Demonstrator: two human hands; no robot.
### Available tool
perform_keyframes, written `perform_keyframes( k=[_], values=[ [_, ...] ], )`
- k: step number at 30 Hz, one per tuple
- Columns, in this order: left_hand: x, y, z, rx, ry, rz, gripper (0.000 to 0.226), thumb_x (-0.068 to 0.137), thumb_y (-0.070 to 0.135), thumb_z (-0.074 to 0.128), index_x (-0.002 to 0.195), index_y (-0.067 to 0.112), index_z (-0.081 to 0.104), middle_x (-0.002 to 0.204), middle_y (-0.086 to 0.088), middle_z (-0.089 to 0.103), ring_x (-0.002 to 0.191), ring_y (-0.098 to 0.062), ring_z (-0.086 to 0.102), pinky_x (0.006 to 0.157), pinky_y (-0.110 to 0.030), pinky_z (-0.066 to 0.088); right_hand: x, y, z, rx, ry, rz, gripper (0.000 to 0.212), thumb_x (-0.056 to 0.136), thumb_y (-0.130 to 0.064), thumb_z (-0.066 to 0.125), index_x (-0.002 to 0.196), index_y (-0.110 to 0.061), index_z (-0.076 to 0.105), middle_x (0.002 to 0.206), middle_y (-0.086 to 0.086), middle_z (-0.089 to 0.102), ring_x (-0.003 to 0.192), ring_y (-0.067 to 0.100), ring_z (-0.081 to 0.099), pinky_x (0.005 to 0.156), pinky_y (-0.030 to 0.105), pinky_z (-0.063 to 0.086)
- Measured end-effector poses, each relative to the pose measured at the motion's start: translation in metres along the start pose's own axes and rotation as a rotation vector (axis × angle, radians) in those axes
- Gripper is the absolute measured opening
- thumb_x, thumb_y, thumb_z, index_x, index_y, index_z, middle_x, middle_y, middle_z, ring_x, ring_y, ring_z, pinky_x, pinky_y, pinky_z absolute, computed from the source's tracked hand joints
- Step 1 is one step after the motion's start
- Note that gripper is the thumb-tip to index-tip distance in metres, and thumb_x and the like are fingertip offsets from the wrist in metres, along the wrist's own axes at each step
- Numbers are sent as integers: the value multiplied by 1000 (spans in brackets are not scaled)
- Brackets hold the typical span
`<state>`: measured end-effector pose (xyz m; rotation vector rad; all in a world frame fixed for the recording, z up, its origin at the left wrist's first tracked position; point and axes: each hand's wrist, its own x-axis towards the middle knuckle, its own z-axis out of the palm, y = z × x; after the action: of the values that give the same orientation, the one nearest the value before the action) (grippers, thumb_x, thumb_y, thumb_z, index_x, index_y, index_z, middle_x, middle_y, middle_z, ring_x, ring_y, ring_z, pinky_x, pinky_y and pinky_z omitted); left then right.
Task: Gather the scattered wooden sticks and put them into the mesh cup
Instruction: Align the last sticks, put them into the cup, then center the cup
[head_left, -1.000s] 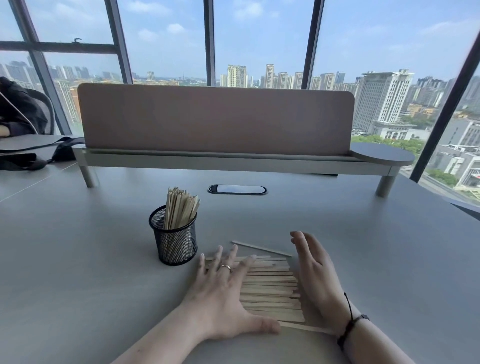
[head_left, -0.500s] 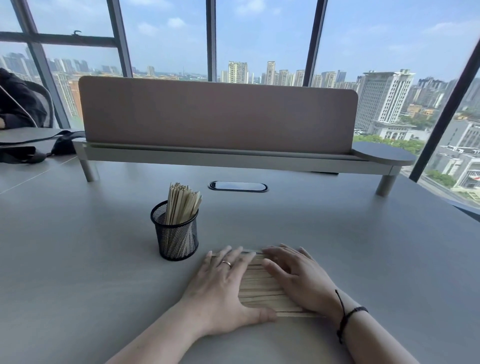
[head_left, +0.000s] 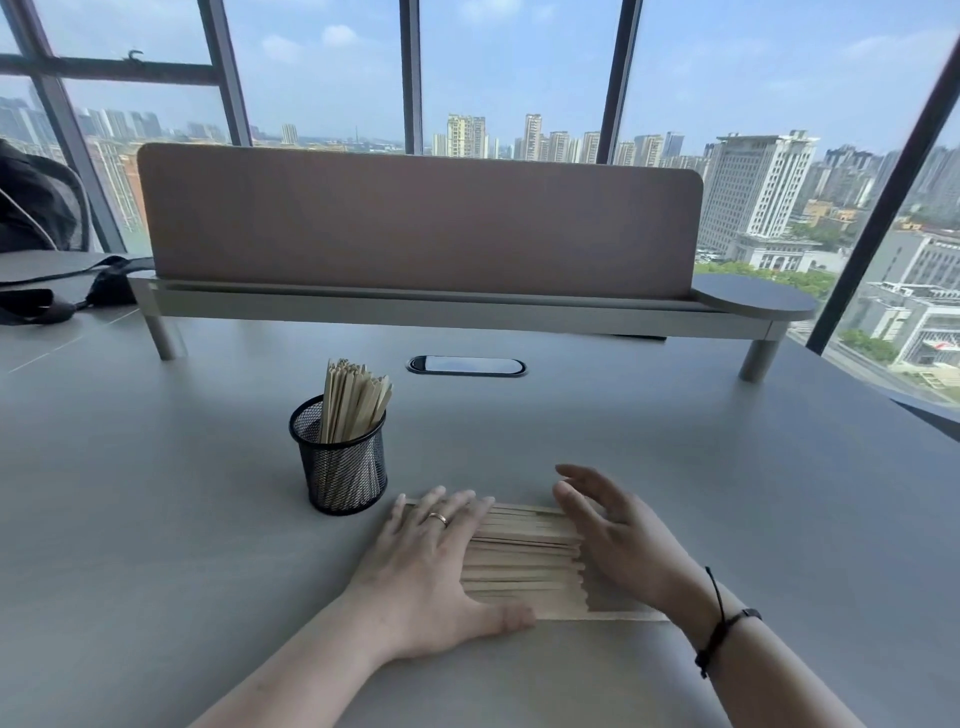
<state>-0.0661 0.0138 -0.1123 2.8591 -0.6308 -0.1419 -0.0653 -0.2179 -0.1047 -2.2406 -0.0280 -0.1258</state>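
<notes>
Several flat wooden sticks (head_left: 522, 561) lie side by side in a tight row on the grey table (head_left: 156, 519), near its front. My left hand (head_left: 436, 566) lies flat, palm down, over the left ends of the row, fingers spread. My right hand (head_left: 618, 540) stands on edge at the row's right ends, fingers apart and slightly curled, holding nothing. The black mesh cup (head_left: 340, 462) stands upright just left of and behind the row, with a bundle of sticks (head_left: 350, 400) poking out of its top.
A long raised shelf with a tan divider panel (head_left: 415, 228) runs across the back of the table. A dark oval cable slot (head_left: 466, 366) sits behind the cup. Dark bags and straps (head_left: 57, 296) lie at the far left.
My right hand swept in over the sticks, pushing them into a tighter row, then lifted and drew back to the right ends. The stray stick behind the row has joined it. My left hand stayed flat.
</notes>
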Motion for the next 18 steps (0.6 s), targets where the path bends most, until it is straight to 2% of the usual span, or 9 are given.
perform_keyframes(
  k=[5, 8, 10, 13, 14, 18],
  values=[
    [0, -5, 2, -12, 29, -3, 108, 69, 97, 30, 157, 37, 6, 166, 14, 7, 153, -9, -5, 124, -43, -6, -2, -2, -2, -48, 23, 50, 48, 92, -62, 42, 131, -37, 54, 129, -15, 60, 121, 5, 53, 102, 28, 40],
    [0, -6, 3, -21, 49, -3, 103, 73, 92, 33, 156, 36, 8, 166, 12, 9, 153, -10, -3, 124, -42, -6, -4, -4, 5, -140, 2, 15, 47, 94, -62, 39, 131, -38, 53, 128, -19, 59, 123, 6, 50, 103, 30, 39],
    [0, -6, 4, -33, 57, 3, 101, 75, 90, 36, 156, 36, 10, 166, 11, 10, 152, -10, -2, 124, -42, -5, -4, -7, 6, -125, 21, 13, 40, 95, -60, 40, 125, -38, 56, 121, -22, 61, 117, 3, 52, 97, 26, 40],
    [0, -5, 2, -48, 68, 27, 96, 76, 85, 41, 154, 35, 14, 163, 11, 15, 152, -9, 2, 124, -44, -4, -5, -13, 7, -38, 67, 39, 23, 97, -54, 43, 105, -42, 59, 103, -25, 65, 101, -1, 57, 80, 14, 40],
    [-1, -3, 2, -45, 74, 41, 95, 76, 84, 42, 154, 35, 15, 162, 12, 17, 151, -9, 3, 124, -44, -4, -5, -15, 8, 0, 89, 48, 22, 97, -54, 43, 101, -41, 60, 99, -24, 65, 98, -1, 58, 77, 13, 39],
    [-2, 1, 5, -24, 95, 76, 97, 74, 88, 38, 153, 35, 17, 158, 14, 19, 150, -7, 4, 124, -45, -4, 1, -22, 24, 147, 196, 50, 32, 97, -54, 43, 101, -30, 63, 97, -14, 67, 97, 7, 59, 77, 24, 39]
  ],
)
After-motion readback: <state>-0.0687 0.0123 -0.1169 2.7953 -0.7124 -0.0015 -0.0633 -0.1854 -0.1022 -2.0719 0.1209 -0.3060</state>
